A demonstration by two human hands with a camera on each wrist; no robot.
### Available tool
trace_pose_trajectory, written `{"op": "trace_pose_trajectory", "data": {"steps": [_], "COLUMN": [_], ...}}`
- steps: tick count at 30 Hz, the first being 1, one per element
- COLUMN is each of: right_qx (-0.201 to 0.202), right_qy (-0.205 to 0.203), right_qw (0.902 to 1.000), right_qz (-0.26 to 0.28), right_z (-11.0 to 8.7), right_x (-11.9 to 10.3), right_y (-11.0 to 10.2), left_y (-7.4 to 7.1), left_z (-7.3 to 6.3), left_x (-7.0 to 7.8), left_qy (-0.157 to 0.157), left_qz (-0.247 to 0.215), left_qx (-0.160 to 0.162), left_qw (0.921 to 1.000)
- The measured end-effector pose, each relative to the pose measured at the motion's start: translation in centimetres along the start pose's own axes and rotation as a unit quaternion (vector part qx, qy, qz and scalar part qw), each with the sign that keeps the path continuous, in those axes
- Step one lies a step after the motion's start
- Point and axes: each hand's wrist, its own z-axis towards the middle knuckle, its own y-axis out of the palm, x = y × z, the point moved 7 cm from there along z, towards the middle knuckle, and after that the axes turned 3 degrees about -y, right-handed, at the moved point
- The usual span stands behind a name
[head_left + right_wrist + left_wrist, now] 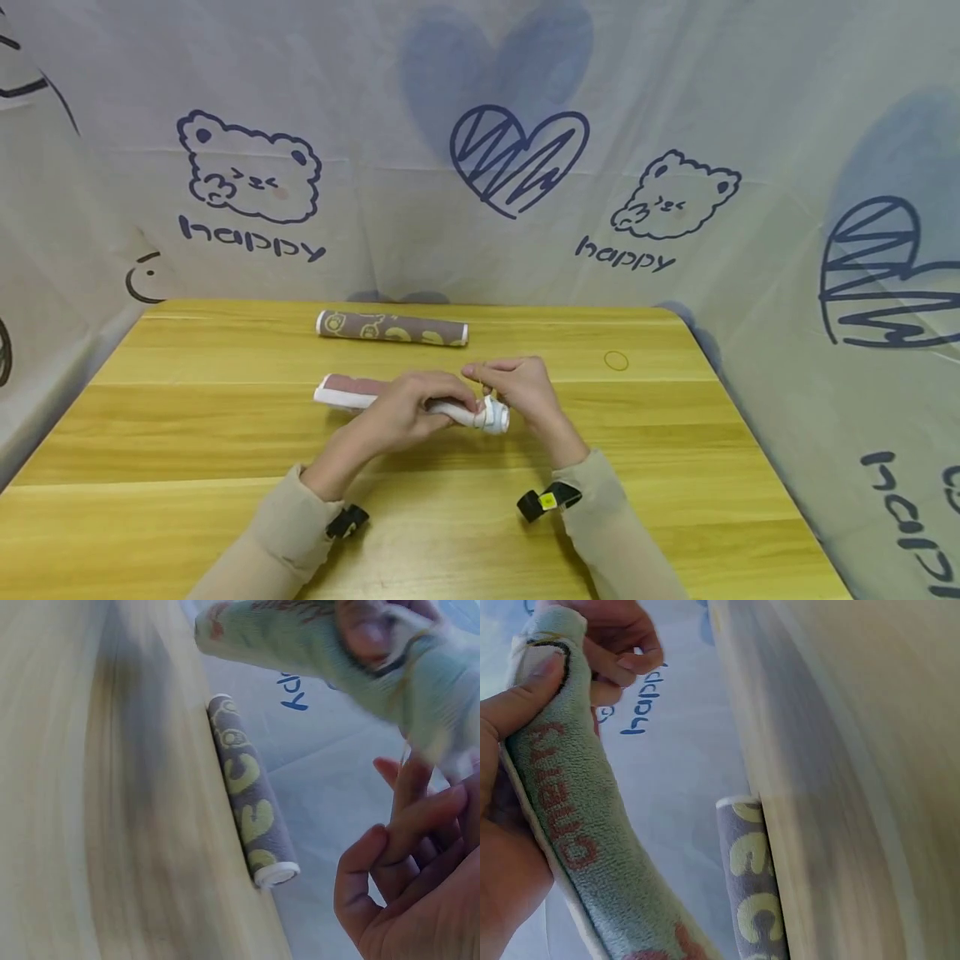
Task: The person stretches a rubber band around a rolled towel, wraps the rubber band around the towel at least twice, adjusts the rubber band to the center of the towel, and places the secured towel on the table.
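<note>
My left hand [412, 408] grips a rolled towel [592, 787] near its right end, thumb on top. Pale green with red lettering in the left wrist view, the towel is held slightly bent above the table, its white and pinkish side also showing in the head view. A thin yellowish rubber band [547, 636] goes round that end. At the same end, my right hand [528, 387] pinches part of the band between thumb and finger and pulls it away from the towel. Its other fingers are loosely bent in the right wrist view.
Behind the hands, a second rolled towel [393, 328], grey-brown with yellow figures, lies near the table's far edge. Another rubber band [617, 361] lies flat to the right on the wooden table [675, 467]. A printed cloth [390, 208] hangs behind the table.
</note>
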Motion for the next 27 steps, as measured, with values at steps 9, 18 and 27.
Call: {"op": "trace_pose_trajectory", "data": {"steps": [9,18,27], "right_qx": [-0.039,-0.152,-0.196], "right_qy": [-0.070,-0.106,-0.179], "right_qw": [0.9962,0.9801,0.9636], "right_qz": [-0.034,-0.072,-0.031], "right_z": [-0.1,-0.9,-1.7], "right_x": [-0.5,-1.2,-2.0], "right_y": [1.8,4.4,5.7], "left_y": [-3.0,-5.7,-6.8], "left_z": [-0.3,-0.9,-1.3], "left_x": [0.2,-0.5,-1.3], "left_qy": [0.010,-0.003,-0.055], "left_qz": [-0.071,-0.020,0.051], "left_qx": [0.120,0.275,0.340], "left_qw": [0.9901,0.9611,0.9374]}}
